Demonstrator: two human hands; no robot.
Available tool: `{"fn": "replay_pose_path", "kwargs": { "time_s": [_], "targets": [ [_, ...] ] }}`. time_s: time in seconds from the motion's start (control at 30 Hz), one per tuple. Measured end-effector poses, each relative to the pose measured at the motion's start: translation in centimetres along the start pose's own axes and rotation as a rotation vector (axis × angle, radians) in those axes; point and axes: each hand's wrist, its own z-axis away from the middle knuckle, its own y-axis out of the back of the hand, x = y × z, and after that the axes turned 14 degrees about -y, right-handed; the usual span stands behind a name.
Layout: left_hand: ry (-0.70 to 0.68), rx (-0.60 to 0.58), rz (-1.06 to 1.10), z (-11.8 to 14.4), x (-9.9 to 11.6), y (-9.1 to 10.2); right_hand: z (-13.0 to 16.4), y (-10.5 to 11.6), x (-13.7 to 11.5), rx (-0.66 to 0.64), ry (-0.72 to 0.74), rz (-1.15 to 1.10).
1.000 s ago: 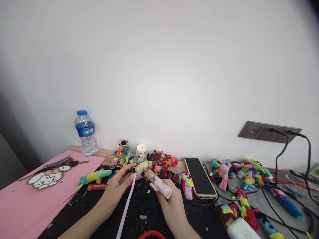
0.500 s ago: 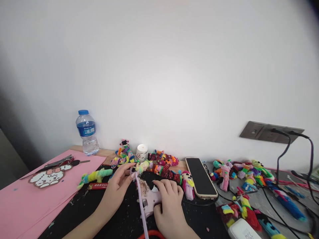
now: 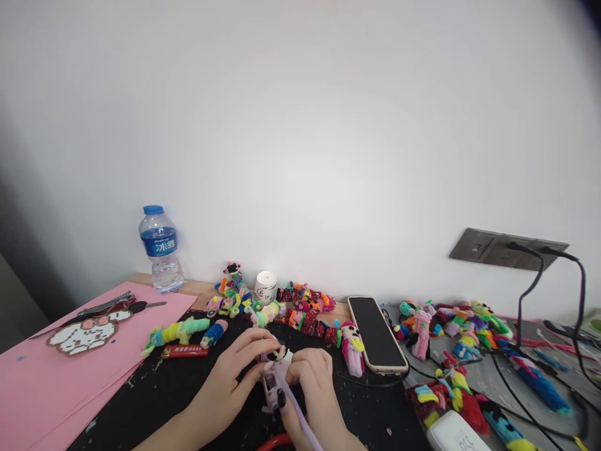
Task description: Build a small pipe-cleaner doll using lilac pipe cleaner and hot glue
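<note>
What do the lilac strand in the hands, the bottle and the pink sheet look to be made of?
Lilac strand: seemingly a fuzzy pipe cleaner; thin, matte, holds a bent line between the left hand and right hand. Bottle: clear glossy plastic, see-through, with blue cap and label. Pink sheet: likely paper or thin card or foam; flat, matte, layered edges.

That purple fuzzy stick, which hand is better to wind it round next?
Probably the right hand: the purple fuzzy stick runs under its fingers. The left hand pinches the small piece it joins, so it is busy steadying.
</note>
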Motion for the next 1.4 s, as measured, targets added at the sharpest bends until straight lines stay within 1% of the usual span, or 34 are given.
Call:
{"fn": "replay_pose_path", "kwargs": {
  "time_s": [0.1,0.2,0.27,0.4,0.47,0.63,0.93,1.17,1.27,1.4],
  "targets": [
    [0.024,0.004,0.039,0.0,0.0,0.0,0.3,-0.1,0.2,-0.012,-0.086,-0.022],
    [0.095,-0.02,0.109,0.1,-0.4,0.1,0.4,-0.2,0.6,-0.028,-0.165,-0.041],
    [0.164,-0.038,0.209,0.1,-0.7,0.1,0.4,-0.3,0.9,-0.027,-0.18,-0.059],
    [0.34,-0.006,0.432,0.1,-1.0,-0.1,0.3,-0.5,1.4,-0.022,-0.201,-0.074],
    [0.383,0.008,0.521,0.0,-1.0,-0.2,0.4,-0.6,1.5,-0.022,-0.207,-0.073],
    [0.392,0.023,0.678,-0.1,-1.1,-0.2,0.3,-0.7,1.6,-0.034,-0.212,-0.068],
    [0.416,-0.052,0.745,0.2,-1.3,-0.2,-0.1,-0.4,1.1,-0.005,-0.175,-0.009],
    [0.496,-0.044,0.87,0.4,-0.9,-0.4,0.1,-0.9,1.1,-0.001,-0.142,-0.02],
    [0.513,-0.049,0.912,0.4,-0.7,-0.4,0.3,-1.1,1.1,-0.016,-0.143,-0.008],
    [0.531,-0.049,0.943,0.4,-0.5,-0.3,0.4,-1.1,1.0,0.004,-0.128,0.003]
  ]
}}
